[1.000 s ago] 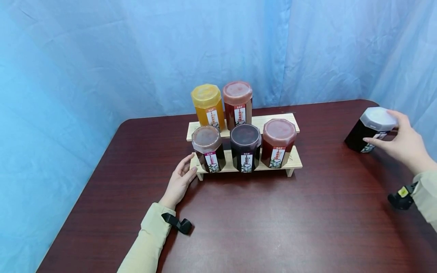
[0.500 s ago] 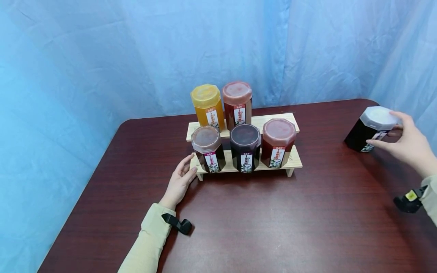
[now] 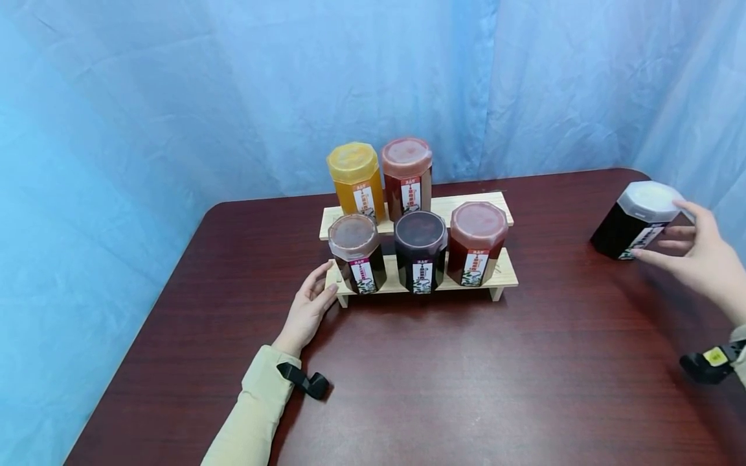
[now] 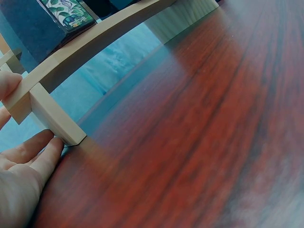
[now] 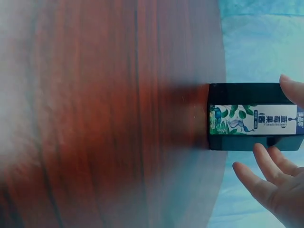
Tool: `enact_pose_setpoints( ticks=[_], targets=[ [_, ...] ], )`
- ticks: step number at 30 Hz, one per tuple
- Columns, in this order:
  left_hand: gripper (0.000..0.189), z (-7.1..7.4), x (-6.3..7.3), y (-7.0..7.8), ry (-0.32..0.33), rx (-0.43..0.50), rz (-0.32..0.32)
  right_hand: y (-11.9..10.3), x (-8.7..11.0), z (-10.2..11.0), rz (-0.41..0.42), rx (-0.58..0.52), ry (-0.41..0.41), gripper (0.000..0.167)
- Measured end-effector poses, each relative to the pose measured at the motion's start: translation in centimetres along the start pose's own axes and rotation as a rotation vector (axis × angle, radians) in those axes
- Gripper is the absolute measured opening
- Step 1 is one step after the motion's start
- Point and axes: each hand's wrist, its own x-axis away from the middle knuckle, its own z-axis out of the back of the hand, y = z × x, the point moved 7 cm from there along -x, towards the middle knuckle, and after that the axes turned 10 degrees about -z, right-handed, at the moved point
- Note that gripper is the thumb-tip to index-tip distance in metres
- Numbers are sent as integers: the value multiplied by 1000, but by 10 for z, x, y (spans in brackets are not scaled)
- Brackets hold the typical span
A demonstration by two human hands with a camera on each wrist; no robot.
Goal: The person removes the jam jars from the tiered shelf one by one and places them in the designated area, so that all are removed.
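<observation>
My left hand (image 3: 304, 316) holds the left end of a pale wooden rack (image 3: 506, 278), thumb at the board and fingers against the leg (image 4: 57, 114). On the lower shelf stand a brown-lidded jam jar (image 3: 353, 241), a dark purple one (image 3: 421, 232) and a red one (image 3: 476, 226). Behind them, the upper shelf carries a yellow jar (image 3: 353, 169) and another red jar (image 3: 407, 162). At the far right, a dark blueberry jam jar (image 3: 623, 223) with a whitish lid stands upright on the table. Beside it my right hand (image 3: 699, 255) is spread, its lower fingers (image 5: 259, 185) off the jar.
The dark red-brown wooden table (image 3: 443, 382) runs back to a rounded far right corner. Blue curtains (image 3: 280, 97) hang behind and at both sides. The upper shelf (image 3: 472, 206) shows bare wood at its right end.
My right hand has loosened and drawn slightly to the right, away from the dark jar. The jar stays in place. My left hand keeps its position at the rack.
</observation>
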Motion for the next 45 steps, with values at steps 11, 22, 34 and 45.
enact_pose_setpoints(
  ticks=[11,22,34,45],
  targets=[
    [51,-1,-2,1,-4,0,1,14,4,-12,44,-38,63,87],
    [50,-2,0,1,-2,-3,12,-3,3,-32,110,49,45,80],
    [52,-3,-1,4,-9,-17,12,-71,29,-20,101,-54,-12,73],
    [52,-1,1,3,-4,-11,-1,-120,27,-8,144,-235,-61,68]
  ],
)
